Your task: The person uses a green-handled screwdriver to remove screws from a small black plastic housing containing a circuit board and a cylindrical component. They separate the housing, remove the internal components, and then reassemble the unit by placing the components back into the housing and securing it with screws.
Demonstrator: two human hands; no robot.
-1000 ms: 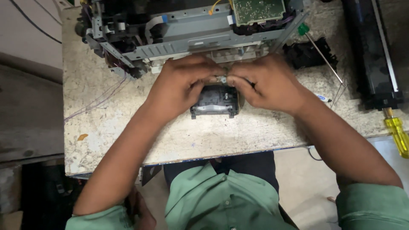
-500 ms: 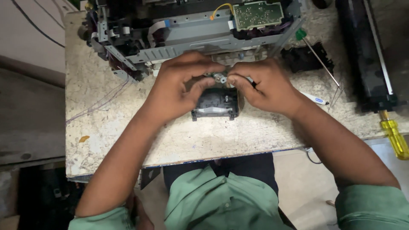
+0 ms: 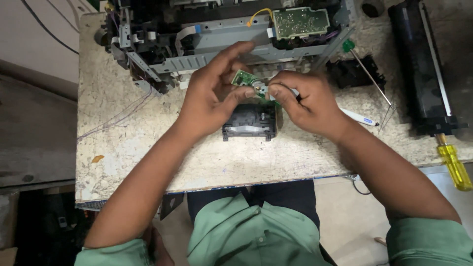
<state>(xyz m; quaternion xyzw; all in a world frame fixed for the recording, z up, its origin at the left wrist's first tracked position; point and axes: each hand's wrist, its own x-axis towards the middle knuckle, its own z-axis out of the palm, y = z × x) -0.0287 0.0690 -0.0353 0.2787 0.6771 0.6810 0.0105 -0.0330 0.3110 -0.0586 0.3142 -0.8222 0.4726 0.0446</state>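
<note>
Both hands worked close together above the middle of the speckled stone-topped desk [image 3: 123,148], raised off its surface so that the small green printed circuit board [image 3: 245,79] could be turned and seen from above. The left hand [image 3: 209,96] pinched the board's lower edge between thumb and index finger, the other fingers fanned upward and clear of it, probably to keep the face of the board uncovered. The right hand [image 3: 308,101] had its grip closed on the board's right end, fingertips curled tight round a small metal-looking part there; what exactly that part was could not be told. A white pen-like tool [image 3: 359,118] poked out from under the right hand.

The board was small, roughly rectangular, flat, green with tiny pale markings, and tilted toward the camera. It hung just above a black plastic boxy module [image 3: 250,122] that lay on the desk directly below the hands. Behind them stood a stripped-down grey metal printer chassis [image 3: 221,44], carrying a larger green circuit board [image 3: 300,22]. To the right lay a green-handled thin screwdriver [image 3: 367,74], a long black cartridge [image 3: 419,69] and a yellow-handled screwdriver [image 3: 453,165].
</note>
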